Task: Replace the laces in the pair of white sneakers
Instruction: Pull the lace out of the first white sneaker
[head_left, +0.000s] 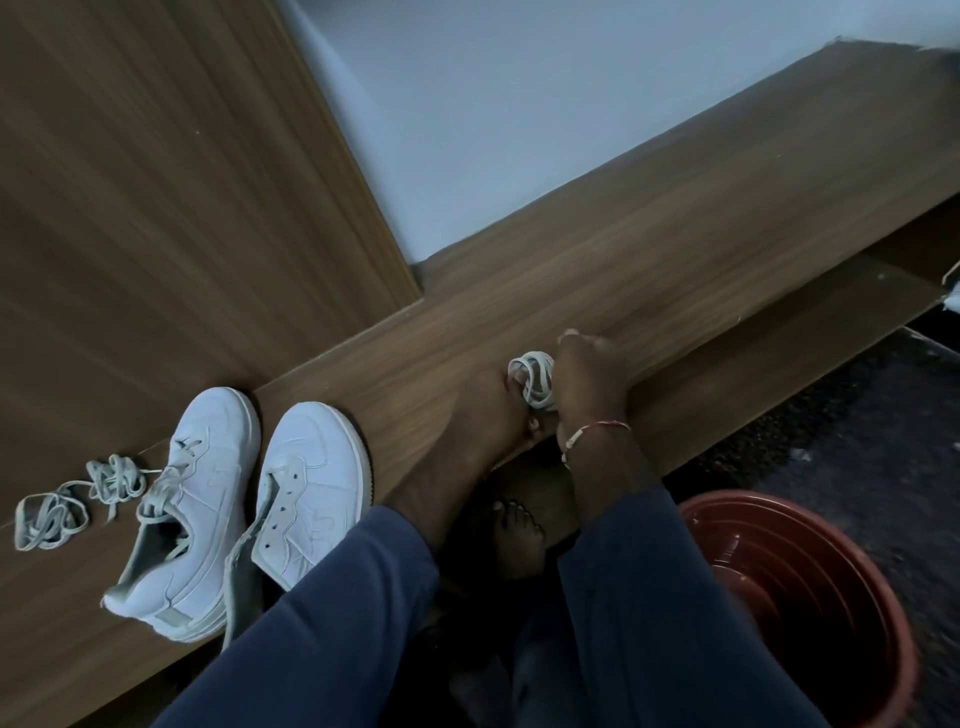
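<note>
Grip: both of your hands meet on a coiled bundle of white flat lace (532, 382), held just above the brown wood-grain desktop (649, 270) near its front edge.
Left hand (491, 415): it comes up under the coil's left side, and one fingertip shows through the loops, pinching them.
Right hand (589, 376): its fingers are curled over the coil's right side, clasping it. A red-and-white thread bracelet (597, 432) sits on your wrist just below.
New lace: wound tight and wholly between your two hands, touching both.
Unlaced white leather sneaker (311, 483): well left of the grip and closer to you, on the same desktop. Its toe points away and its eyelets are bare.
Laced white leather sneaker (189, 499): just beyond the first, farther left of the grip, with grey lacing hanging loose over its tongue.
Tangle of grey flat lace (78, 499): farthest left of the grip, beside that second shoe. You cannot tell whether it joins that shoe's lacing.
Bare foot (517, 535): straight below the grip, under the desk edge.
Red-brown ribbed plastic bucket (795, 597): below and right of the grip, on the dark floor.
</note>
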